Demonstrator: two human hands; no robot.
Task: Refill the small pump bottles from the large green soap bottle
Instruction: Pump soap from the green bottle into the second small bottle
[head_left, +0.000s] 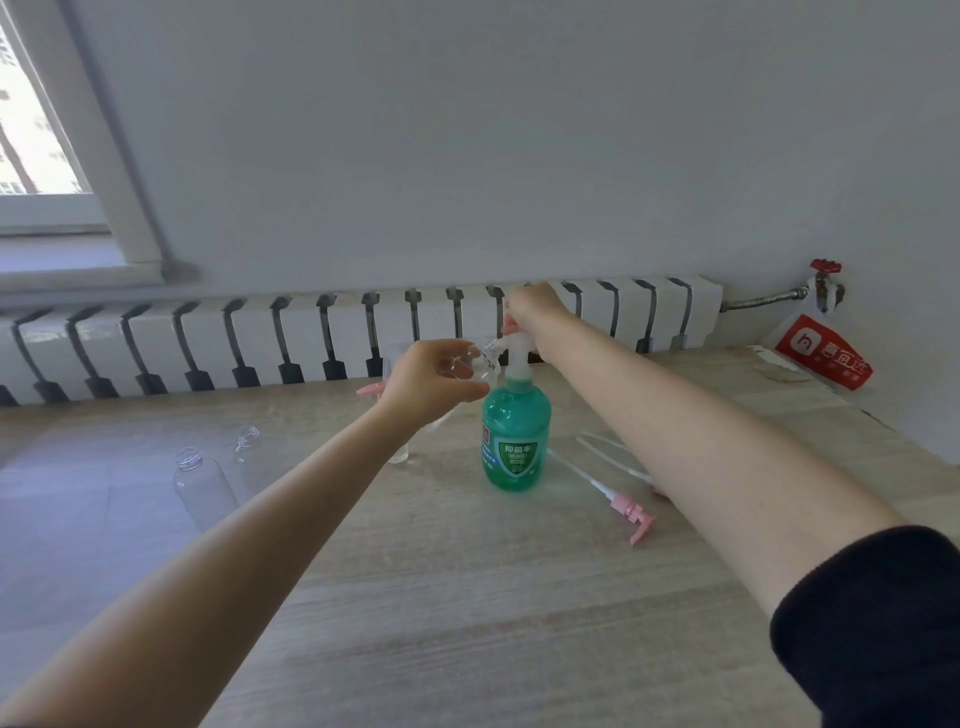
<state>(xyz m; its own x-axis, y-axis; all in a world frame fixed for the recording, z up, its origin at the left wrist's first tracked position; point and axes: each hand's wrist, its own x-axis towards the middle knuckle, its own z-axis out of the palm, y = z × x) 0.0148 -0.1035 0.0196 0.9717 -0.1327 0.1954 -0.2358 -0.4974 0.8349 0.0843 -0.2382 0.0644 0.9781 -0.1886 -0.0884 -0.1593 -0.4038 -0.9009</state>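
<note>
Clamping clear small bottle (476, 364) beside green soap bottle (516, 447), left hand (421, 379) fingers (448, 354), right hand (532, 307) atop pump (515, 347), grip unclear.

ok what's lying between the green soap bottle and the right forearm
Head view: a pink pump with its long tube lies on the table there, a second tube beside it, nearer the forearm.

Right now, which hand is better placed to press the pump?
Right hand: it rests on the pump of the green soap bottle; the left hand holds a small bottle at the spout.
</note>
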